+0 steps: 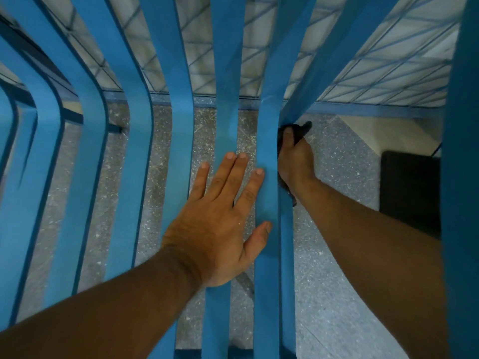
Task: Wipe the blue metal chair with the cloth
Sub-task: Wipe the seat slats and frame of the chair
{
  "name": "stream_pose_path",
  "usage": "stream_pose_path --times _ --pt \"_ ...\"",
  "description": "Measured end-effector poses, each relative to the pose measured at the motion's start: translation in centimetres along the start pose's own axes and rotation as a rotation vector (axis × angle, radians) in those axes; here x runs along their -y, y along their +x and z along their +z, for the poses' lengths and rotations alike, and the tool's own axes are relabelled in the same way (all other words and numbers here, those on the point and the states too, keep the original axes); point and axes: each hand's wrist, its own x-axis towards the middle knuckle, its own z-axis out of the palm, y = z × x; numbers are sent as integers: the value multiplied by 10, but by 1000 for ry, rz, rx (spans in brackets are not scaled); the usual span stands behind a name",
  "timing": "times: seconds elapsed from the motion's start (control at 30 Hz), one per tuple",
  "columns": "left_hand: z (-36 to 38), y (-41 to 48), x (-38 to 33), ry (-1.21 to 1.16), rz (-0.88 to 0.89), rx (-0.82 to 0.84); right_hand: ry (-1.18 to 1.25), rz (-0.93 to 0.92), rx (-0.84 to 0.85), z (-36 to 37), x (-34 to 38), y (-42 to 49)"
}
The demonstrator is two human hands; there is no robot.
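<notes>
The blue metal chair (178, 130) fills the view from the left, its curved slats running over a speckled floor (339, 161). The left hand (220, 224) lies flat on two slats, fingers straight and slightly spread. Just right of it, beyond the outermost slat, the right hand (295, 161) has its fingers clamped on the dark cloth (299, 130), pressing it against the slat's edge. A black block (409, 190) sits at far right.

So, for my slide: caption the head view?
Left hand flat on blue chair; right hand grips dark cloth beside slat.
</notes>
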Motion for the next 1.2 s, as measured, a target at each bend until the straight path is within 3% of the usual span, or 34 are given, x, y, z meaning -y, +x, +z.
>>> stream_pose_path --times 0.13,0.23,0.3,0.4,0.47,0.7,0.9,1.03,1.13,1.2 --pt "0 1 1 5 -2 5 -90 -67 98 -4 6 -28" --pt "0 1 1 9 -4 11 -358 -275 137 -8 3 -48" --pt "0 0 0 0 -7 12 -451 -319 145 -11 -2 -51" --pt "-2 1 1 -12 3 18 -113 -36 198 -13 8 -43" --pt "-2 1 1 -17 -2 23 -74 27 148 -9 14 -26" --pt "0 0 2 -13 -2 6 -119 -16 117 -3 7 8" --pt "0 0 2 1 4 17 14 -116 96 -7 -8 -41" --pt "-1 0 1 1 -3 28 -266 -331 156 -20 -22 -86" --pt "-1 1 1 -11 4 25 -125 -23 190 -20 -6 -73" --pt "-1 1 1 -18 2 22 -124 44 179 -16 5 -47"
